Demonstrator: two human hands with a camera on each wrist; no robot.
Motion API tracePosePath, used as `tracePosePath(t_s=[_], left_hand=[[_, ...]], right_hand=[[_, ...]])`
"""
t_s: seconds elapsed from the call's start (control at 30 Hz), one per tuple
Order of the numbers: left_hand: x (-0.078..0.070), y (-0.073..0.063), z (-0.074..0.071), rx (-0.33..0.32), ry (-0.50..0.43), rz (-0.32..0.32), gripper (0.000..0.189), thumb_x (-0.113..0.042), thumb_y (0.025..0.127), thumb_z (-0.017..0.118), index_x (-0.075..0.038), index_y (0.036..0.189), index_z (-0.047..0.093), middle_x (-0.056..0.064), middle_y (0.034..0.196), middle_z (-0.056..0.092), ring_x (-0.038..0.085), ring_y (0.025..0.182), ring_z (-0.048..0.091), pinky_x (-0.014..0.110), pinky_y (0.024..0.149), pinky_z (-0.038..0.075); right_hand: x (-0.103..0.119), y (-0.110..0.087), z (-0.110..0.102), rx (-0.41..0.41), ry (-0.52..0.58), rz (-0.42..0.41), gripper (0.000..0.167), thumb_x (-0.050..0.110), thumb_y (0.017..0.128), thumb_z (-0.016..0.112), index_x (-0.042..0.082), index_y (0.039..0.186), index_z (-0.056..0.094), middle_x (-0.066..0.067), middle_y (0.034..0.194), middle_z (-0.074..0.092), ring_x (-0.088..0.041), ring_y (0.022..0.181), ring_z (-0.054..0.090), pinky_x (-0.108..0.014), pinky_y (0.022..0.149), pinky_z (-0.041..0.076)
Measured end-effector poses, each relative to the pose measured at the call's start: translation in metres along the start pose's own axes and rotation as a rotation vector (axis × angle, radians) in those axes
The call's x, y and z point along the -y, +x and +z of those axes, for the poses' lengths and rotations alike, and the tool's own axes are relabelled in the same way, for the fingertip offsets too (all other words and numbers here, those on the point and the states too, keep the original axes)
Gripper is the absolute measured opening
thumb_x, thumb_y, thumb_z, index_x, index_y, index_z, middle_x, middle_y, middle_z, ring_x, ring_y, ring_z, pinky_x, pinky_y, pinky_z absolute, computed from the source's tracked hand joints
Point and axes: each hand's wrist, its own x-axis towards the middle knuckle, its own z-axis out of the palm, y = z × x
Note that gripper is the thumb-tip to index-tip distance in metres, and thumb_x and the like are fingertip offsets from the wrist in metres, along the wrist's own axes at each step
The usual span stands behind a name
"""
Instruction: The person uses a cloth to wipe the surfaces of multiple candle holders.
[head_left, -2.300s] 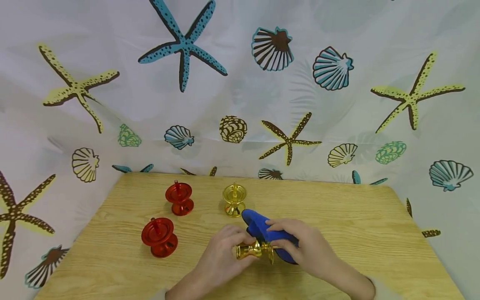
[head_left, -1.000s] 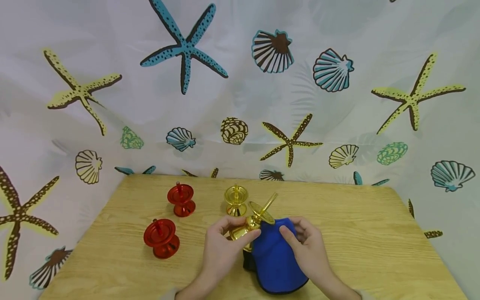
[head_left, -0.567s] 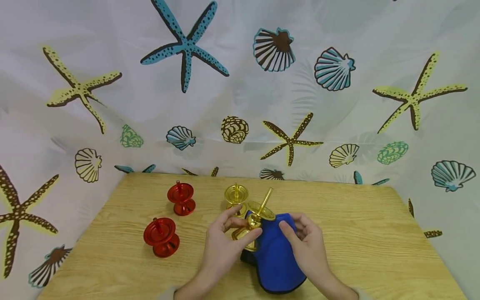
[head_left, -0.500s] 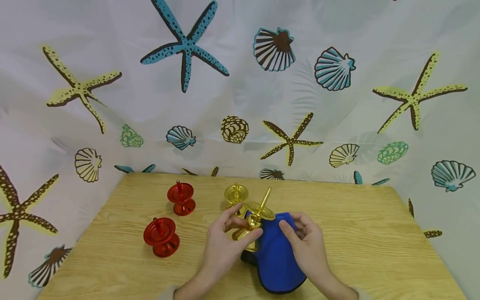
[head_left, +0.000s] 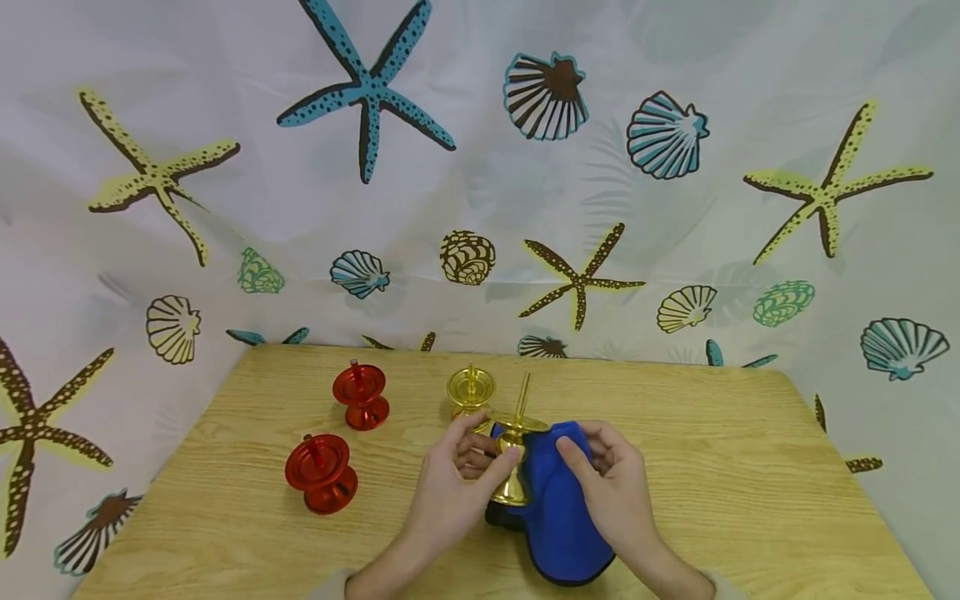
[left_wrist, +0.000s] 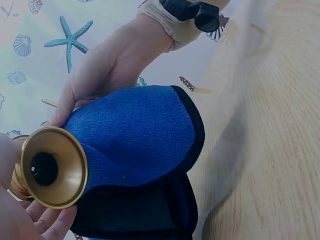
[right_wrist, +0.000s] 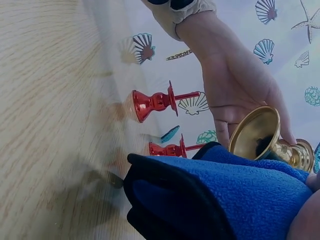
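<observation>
My left hand (head_left: 448, 477) pinches the gold stand (head_left: 513, 487), now straighter, so its side faces the blue cloth (head_left: 561, 517) my right hand (head_left: 619, 487) pinches.

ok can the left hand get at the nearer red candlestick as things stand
Probably not to grip it yet: the left hand holds a gold candlestick and would likely need to let go first. The way looks free, with only tabletop showing between it and the nearer red candlestick.

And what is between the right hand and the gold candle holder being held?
The black-edged blue cloth, which the right hand grips; the head view shows it.
</observation>
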Motion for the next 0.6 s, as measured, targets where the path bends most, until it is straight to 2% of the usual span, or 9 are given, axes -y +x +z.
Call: tracePosePath(t_s=[0.17,0.37,0.47,0.6], left_hand=[[-0.001,0.002,-0.003,0.036,-0.085,-0.054,0.06,-0.024,0.09,0.085,-0.011,0.142,0.057,0.011,0.109,0.077,0.016,0.089,0.072,0.026,0.073,0.059],[-0.002,0.004,-0.005,0.109,-0.131,-0.139,0.063,-0.023,0.085,0.09,-0.01,0.141,0.064,0.009,0.109,0.076,0.019,0.093,0.072,0.027,0.076,0.059],[-0.002,0.004,-0.005,0.116,-0.14,-0.138,0.062,-0.021,0.085,0.09,-0.007,0.14,0.065,0.01,0.108,0.075,0.019,0.092,0.073,0.028,0.075,0.059],[0.0,0.003,-0.004,0.095,-0.12,-0.124,0.065,-0.022,0.086,0.089,-0.004,0.143,0.062,0.01,0.104,0.076,0.018,0.087,0.074,0.028,0.073,0.059]], right_hand=[[0.0,0.0,0.0,-0.004,-0.001,-0.012,0.017,0.008,0.099,0.071,-0.002,0.112,0.072,-0.014,0.094,0.078,-0.005,0.075,0.07,-0.022,0.069,0.056],[0.001,-0.002,0.003,-0.019,-0.025,-0.039,0.015,0.009,0.099,0.072,-0.001,0.111,0.071,-0.017,0.095,0.078,-0.004,0.076,0.068,-0.022,0.068,0.055],[0.001,-0.005,0.006,-0.03,-0.048,-0.065,0.014,0.008,0.098,0.072,0.0,0.109,0.07,-0.016,0.095,0.078,-0.004,0.077,0.069,-0.022,0.07,0.056],[0.001,-0.01,0.01,-0.028,-0.085,-0.126,0.012,0.007,0.095,0.076,0.004,0.105,0.072,-0.012,0.093,0.079,-0.003,0.074,0.069,-0.023,0.067,0.057]])
